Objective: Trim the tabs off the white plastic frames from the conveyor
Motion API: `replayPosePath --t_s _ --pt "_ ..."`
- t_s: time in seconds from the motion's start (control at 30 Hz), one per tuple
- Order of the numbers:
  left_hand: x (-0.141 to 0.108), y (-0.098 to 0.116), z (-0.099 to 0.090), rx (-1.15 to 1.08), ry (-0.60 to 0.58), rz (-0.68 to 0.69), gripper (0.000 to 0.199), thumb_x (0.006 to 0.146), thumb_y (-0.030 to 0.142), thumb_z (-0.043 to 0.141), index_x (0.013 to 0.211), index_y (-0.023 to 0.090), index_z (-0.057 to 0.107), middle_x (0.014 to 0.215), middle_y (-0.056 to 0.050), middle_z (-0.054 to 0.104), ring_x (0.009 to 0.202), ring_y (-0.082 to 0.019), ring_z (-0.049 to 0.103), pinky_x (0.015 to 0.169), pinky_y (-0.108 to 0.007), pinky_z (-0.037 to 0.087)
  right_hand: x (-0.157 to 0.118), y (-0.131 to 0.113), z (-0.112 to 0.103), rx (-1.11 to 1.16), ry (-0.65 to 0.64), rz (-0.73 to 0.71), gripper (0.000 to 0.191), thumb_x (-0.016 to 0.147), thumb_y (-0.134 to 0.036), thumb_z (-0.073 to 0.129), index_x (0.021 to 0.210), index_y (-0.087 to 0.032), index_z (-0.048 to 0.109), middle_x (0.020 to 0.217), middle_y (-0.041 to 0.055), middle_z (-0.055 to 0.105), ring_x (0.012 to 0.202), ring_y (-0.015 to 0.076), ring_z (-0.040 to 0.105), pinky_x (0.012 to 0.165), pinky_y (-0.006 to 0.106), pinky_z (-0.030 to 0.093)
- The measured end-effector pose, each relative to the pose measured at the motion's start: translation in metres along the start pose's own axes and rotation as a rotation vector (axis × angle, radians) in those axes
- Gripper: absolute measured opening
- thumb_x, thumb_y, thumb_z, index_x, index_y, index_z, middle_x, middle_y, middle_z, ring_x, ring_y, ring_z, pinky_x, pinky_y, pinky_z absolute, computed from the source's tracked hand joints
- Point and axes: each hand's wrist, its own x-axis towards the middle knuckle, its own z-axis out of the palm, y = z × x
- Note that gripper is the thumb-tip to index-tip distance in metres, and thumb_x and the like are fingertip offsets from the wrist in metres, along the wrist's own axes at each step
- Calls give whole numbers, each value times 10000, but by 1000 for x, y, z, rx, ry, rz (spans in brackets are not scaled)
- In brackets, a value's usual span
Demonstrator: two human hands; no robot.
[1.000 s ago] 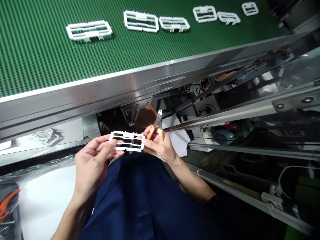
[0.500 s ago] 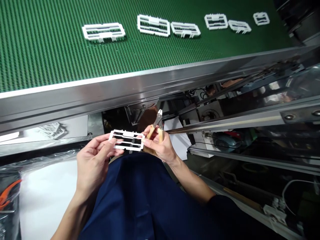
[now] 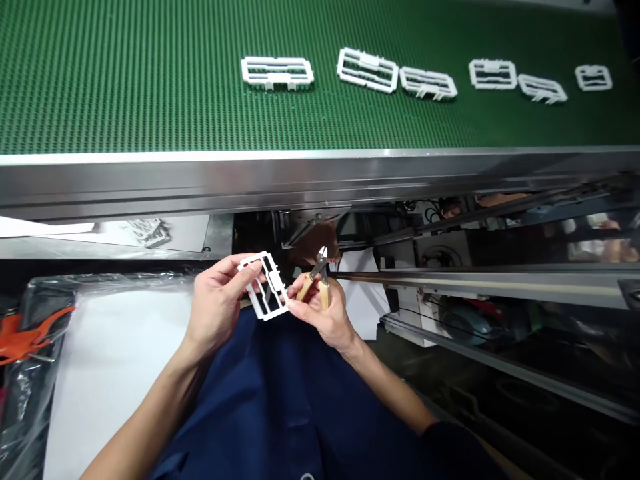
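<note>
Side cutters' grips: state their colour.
The side cutters' grips are pale tan, best seen in the head view.

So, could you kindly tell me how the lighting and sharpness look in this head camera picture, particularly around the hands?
In the head view, glare streaks the stainless steel conveyor edge; the green conveyor belt looks evenly lit; the white plastic frame in the left hand and the side cutters in the right hand show little blur; the area beneath the conveyor falls dim.
</note>
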Motion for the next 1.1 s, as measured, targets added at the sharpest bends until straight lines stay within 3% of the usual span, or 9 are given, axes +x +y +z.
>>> replayPosePath --t_s 0.27,0.57,1.1 --pt "7 5 1 52 -103 -78 133 738 226 723 838 139 708 636 -1 597 532 -69 466 497 -152 400 14 -4 -5 -22 3 34 141 792 -307 644 853 -189 599 848 30 589 756 130 570 751 298 502" --pt "17 2 5 19 -86 -104 149 710 207 741 826 117 715 644 -25 634 512 -69 489 450 -146 383 24 -10 -4 -146 3 -16 125 766 -261 646 826 -181 571 798 -1 549 731 113 518 729 267 465" --pt "21 -3 4 -117 -113 -293 214 666 196 770 848 103 706 628 -24 642 503 -88 557 460 -150 443 22 -8 -1 -110 7 -8 168 763 -261 654 865 -185 543 790 -9 537 713 104 507 713 253 450"
